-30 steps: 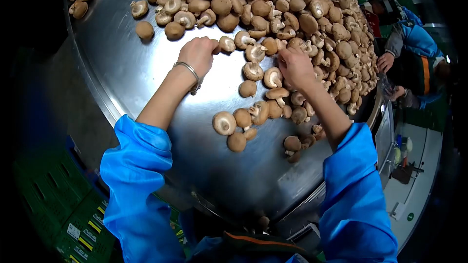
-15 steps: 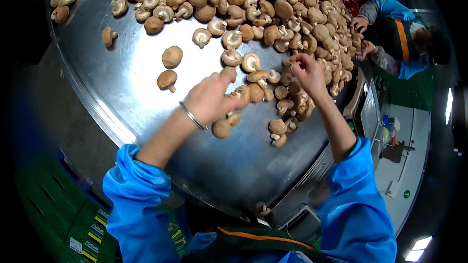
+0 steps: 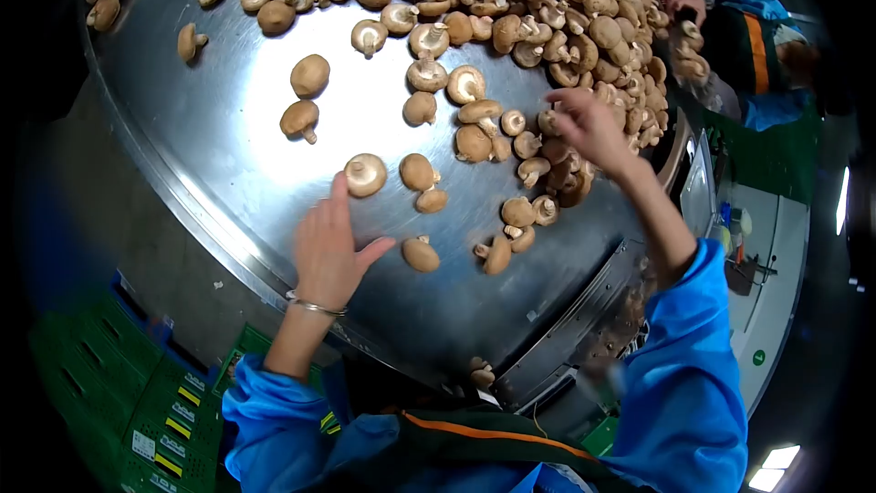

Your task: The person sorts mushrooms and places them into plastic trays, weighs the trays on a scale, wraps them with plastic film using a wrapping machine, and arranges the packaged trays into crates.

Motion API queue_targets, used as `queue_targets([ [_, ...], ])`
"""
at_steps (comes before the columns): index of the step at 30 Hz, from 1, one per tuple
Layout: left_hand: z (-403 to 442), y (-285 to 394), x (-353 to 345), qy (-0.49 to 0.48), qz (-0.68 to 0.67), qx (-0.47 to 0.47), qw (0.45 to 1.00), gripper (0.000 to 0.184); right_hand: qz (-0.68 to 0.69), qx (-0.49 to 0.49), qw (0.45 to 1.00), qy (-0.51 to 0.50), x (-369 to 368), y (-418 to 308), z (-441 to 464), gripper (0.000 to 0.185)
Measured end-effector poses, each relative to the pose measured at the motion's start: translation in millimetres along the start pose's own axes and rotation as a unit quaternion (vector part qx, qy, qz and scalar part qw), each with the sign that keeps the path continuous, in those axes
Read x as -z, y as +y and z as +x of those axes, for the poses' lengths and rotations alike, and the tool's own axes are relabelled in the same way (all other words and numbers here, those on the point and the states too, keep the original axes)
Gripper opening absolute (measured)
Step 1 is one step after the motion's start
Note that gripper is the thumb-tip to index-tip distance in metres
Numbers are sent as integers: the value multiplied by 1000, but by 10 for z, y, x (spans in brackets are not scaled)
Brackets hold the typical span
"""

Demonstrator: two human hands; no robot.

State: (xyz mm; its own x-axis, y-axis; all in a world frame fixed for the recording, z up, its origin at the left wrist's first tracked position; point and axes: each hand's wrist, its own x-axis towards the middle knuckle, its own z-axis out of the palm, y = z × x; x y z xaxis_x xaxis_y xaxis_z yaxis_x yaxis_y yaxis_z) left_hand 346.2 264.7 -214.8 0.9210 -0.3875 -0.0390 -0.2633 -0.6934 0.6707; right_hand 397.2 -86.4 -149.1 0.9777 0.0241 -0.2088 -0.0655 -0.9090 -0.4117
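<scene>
Shiitake mushrooms with brown caps and pale stems lie loose on the metal table (image 3: 219, 91). My left hand (image 3: 327, 251), with a bracelet at the wrist, is low over the table, its fingers stretched out and thumb apart. Its index fingertip is at the edge of an upturned mushroom (image 3: 365, 174). To the right of that hand lie more single mushrooms, one of them on its side (image 3: 421, 254). My right hand (image 3: 591, 132) hovers at a small cluster of mushrooms, fingers loosely bent and apart. A mushroom (image 3: 547, 122) is close by its fingertips; I see none in its grasp.
A large mushroom heap (image 3: 584, 18) covers the far right of the table. Across it, a co-worker's hand (image 3: 687, 7) is near the heap, with blurred mushrooms beside it. Green crates (image 3: 100, 383) stand at lower left. A metal machine edge (image 3: 575, 310) runs along the near right.
My left hand has moved left and nearer me, away from the mushroom group, where some mushrooms now lie spread out. My right hand has shifted slightly right.
</scene>
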Motion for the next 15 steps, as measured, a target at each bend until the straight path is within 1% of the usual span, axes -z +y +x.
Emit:
queue_targets([
  [1,12,2,-72,-14,-17,8,1000,81,18,17,999,-29,-108,-208,-20,20],
  [2,20,5,-110,4,-18,7,1000,81,37,32,997,-58,-209,-373,-42,20],
  [4,55,11,-153,35,-20,-3,999,81,1,117,989,-91,-436,-395,-85,20],
  [5,90,31,-180,38,-1,-22,999,78,-43,28,989,-141,-471,-483,-120,17],
  [7,247,111,-283,56,30,-54,996,74,0,24,999,-28,-616,-318,-137,16],
  [8,385,153,-402,63,21,-67,996,71,21,25,999,25,-659,-263,-142,16],
  [9,549,196,-553,72,13,-77,994,69,18,32,990,135,-632,-289,-127,16],
  [10,728,253,-699,82,-28,-78,993,71,68,-31,982,173,-587,-309,-115,17],
  [11,830,308,-755,91,-56,-113,988,77,167,-98,959,205,-522,-309,-105,19],
  [12,849,482,-625,107,-78,-110,985,80,263,-161,924,226,-489,-332,-116,21],
  [13,829,618,-542,87,-188,-53,977,80,283,-119,927,213,-425,-511,-185,24],
  [14,758,787,-273,-29,-426,85,900,64,305,-83,928,197,-309,-753,-298,28],
  [15,703,772,-195,-94,-662,172,724,54,182,56,969,159,-241,-1025,-376,31],
])
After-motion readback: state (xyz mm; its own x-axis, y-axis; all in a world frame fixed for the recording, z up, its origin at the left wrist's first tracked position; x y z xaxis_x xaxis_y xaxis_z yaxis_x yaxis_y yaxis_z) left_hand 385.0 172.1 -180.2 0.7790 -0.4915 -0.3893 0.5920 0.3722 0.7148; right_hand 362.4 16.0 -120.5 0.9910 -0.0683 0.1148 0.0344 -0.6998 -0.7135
